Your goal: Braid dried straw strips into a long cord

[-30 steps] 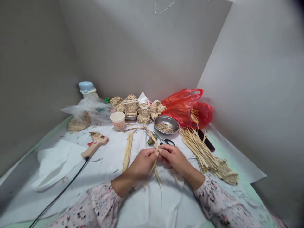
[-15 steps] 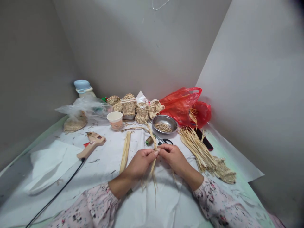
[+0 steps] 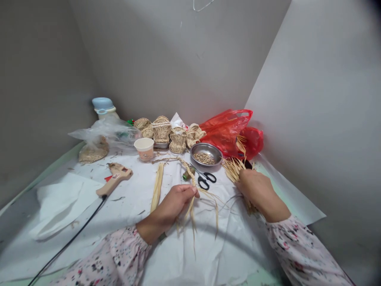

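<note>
A metal bowl [image 3: 216, 158] sits at the back of the surface [image 3: 127, 210], with short straw-coloured bits lying in the bottom. To its left stands a paper cup [image 3: 144, 155], its pale inside facing up. The red plastic bag [image 3: 226, 129] slumps behind the bowl, a few straw-coloured strands [image 3: 242, 146] poking from its mouth. Over on the far left, a clear plastic bag [image 3: 119, 133] lies crumpled, partly over a woven piece [image 3: 93, 152], and a bottle with a blue lid [image 3: 102, 104] rises behind it. Several woven baskets [image 3: 161, 130] stand in a row between the clear bag and the red one.

The left hand [image 3: 180, 198] reaches in low from the near edge, wrist just above the white covering, thumb and forefinger pinched together on the braid [image 3: 193, 179]. The plaited part runs away from the pinch, past the thread spool [image 3: 188, 174] and scissors [image 3: 204, 182], while loose ends fan out below and to the right. The right hand [image 3: 257, 190] is well apart from it, back of the hand up, wrist bent inward over the straw bundle [image 3: 233, 169]. Its fingertips are hidden from me, so I can't tell whether that grip is closed on any strands.
</note>
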`<state>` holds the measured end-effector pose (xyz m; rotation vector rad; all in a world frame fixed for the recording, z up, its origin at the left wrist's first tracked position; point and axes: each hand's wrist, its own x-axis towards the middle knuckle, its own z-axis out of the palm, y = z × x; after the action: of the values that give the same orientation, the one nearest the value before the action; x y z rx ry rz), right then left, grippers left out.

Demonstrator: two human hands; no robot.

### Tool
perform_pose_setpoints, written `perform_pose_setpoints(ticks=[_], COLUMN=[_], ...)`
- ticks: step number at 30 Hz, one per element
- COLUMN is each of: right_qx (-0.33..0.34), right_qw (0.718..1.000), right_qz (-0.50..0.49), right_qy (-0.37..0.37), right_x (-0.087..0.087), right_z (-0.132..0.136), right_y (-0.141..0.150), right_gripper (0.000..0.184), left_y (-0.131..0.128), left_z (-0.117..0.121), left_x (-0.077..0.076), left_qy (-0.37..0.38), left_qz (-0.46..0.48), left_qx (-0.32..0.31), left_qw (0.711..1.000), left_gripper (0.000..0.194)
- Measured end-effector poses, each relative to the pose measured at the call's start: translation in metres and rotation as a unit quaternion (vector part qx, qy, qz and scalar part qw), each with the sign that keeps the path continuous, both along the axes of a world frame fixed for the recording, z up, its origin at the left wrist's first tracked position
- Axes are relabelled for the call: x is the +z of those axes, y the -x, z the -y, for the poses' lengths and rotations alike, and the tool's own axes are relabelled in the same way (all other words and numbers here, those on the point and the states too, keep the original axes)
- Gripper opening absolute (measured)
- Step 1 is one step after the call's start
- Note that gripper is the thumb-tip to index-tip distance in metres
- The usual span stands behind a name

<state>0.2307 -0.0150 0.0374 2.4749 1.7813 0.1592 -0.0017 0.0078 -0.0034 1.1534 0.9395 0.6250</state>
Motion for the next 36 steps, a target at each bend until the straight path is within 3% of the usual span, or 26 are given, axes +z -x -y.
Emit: perform_pose_setpoints(ticks=[3, 7, 9, 12, 19, 24, 33, 36], right_qx=[-0.020, 0.042, 0.122, 0.227, 0.407, 0.493, 0.483, 0.493], right_qw=[1.000, 0.989, 0.950, 0.865, 0.786, 0.780, 0.803, 0.790], right_qz=[0.005, -0.113, -0.229, -0.360, -0.331, -0.266, -0.250, -0.267], right_qy=[0.023, -0.083, -0.174, -0.265, -0.327, -0.279, -0.243, -0.250], right_x=[0.001, 0.012, 0.017, 0.016, -0.018, -0.039, -0.043, -0.042], right_z=[-0.002, -0.003, 0.000, 0.006, 0.013, 0.018, 0.021, 0.022], right_y=[-0.005, 0.000, 0.011, 0.035, 0.071, 0.077, 0.084, 0.083], right_gripper=[0.018, 0.018, 0.020, 0.018, 0.014, 0.021, 0.016, 0.019], left_y=[0.001, 0.002, 0.002, 0.003, 0.004, 0.003, 0.002, 0.002], left_z=[-0.001, -0.002, -0.002, -0.002, -0.003, -0.004, -0.003, -0.004], left_x=[-0.002, -0.004, -0.004, -0.003, -0.004, -0.008, -0.006, -0.007], left_qy=[0.002, 0.010, 0.014, 0.025, 0.051, 0.036, 0.035, 0.051], left_qz=[0.002, 0.007, 0.010, 0.036, 0.102, 0.133, 0.142, 0.154], left_qx=[-0.010, -0.025, -0.028, -0.025, 0.007, 0.012, 0.033, 0.039], left_qw=[1.000, 1.000, 0.999, 0.999, 0.993, 0.990, 0.989, 0.986], left_gripper=[0.034, 0.033, 0.033, 0.033, 0.027, 0.022, 0.025, 0.030])
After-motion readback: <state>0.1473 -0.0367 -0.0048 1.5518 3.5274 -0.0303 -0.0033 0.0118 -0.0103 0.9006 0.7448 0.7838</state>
